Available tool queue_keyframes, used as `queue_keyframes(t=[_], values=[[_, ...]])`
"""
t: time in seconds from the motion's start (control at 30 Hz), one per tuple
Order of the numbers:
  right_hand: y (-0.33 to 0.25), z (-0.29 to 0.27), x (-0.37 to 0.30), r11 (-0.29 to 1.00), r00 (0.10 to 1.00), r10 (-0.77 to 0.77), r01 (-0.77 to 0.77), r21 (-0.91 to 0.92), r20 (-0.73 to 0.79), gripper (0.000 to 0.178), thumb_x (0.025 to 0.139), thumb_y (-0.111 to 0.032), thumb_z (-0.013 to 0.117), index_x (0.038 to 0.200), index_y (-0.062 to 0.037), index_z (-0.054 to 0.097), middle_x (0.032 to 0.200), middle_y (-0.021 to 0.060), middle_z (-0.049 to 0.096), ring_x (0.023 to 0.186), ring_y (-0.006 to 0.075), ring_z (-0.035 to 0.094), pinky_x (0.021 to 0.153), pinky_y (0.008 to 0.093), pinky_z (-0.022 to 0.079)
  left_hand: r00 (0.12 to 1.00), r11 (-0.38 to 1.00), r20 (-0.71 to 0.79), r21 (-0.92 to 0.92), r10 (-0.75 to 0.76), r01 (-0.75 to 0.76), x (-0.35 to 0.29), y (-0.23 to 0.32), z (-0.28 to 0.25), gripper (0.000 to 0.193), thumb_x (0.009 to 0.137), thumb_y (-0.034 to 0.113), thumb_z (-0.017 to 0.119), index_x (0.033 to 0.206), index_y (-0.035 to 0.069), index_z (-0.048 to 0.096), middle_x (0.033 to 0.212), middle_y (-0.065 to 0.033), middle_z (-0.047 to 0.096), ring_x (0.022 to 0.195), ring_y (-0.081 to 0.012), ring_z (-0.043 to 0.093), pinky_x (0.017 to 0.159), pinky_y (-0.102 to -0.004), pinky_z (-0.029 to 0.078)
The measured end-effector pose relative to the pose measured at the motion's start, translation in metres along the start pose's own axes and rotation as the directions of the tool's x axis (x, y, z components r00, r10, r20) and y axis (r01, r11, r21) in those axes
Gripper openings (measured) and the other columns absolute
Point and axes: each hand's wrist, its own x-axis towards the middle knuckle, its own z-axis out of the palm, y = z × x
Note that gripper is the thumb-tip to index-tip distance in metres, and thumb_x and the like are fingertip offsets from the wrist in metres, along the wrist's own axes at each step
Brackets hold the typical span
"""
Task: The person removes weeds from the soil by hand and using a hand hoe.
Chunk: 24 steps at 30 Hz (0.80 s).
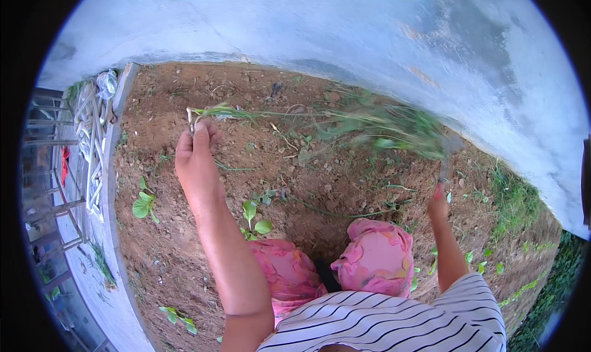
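Observation:
My left hand (200, 144) is closed in a pinch around the pale root end of a long green weed (234, 112). From there its thin stems stretch to the right above the soil and spread into a leafy green mass (394, 127), smeared by motion. My right hand (438, 207) grips a small hand tool (444, 167) by its red handle. Its grey metal head is blurred and lies against the right end of the greenery, so its exact shape is hidden.
Brown soil (178, 241) stretches between a whitish wall (308, 19) and a concrete curb (117, 186). Young leafy seedlings (143, 205) stand in it, one (255, 222) close by my knees. Grass (514, 198) grows along the wall. White pipes (92, 142) lie beyond the curb.

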Motion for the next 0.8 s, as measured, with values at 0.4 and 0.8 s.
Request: queue_keyframes(t=[0.4,0.8], values=[[-0.121,-0.028,0.007,0.98,0.983,0.1,-0.124,0.157,0.154,0.041,0.072,-0.029,0.064,0.097,0.0009,0.054,0.09,0.017,0.062,0.078,0.0311,0.062,0.065,0.0394,0.051,0.951,0.836,0.306,0.508,0.052,-0.209,-0.025,-0.003,0.036,0.021,0.087,0.023,0.054,0.087,0.003,0.06,0.063,0.0007,0.048,0.06,-0.0073,0.039,0.054,-0.0245,0.033],[-0.406,-0.061,-0.191,0.342,0.297,-0.931,0.503,0.794,0.213,0.041,0.074,-0.019,0.055,0.103,0.0077,0.046,0.093,0.0262,0.058,0.085,0.0375,0.059,0.075,0.0429,0.046,0.984,0.909,0.005,0.383,0.18,-0.168,-0.003,-0.009,0.001,0.025,0.088,0.026,0.055,0.091,0.001,0.06,0.078,-0.0036,0.061,0.07,-0.0103,0.056,0.064,-0.0246,0.043]])
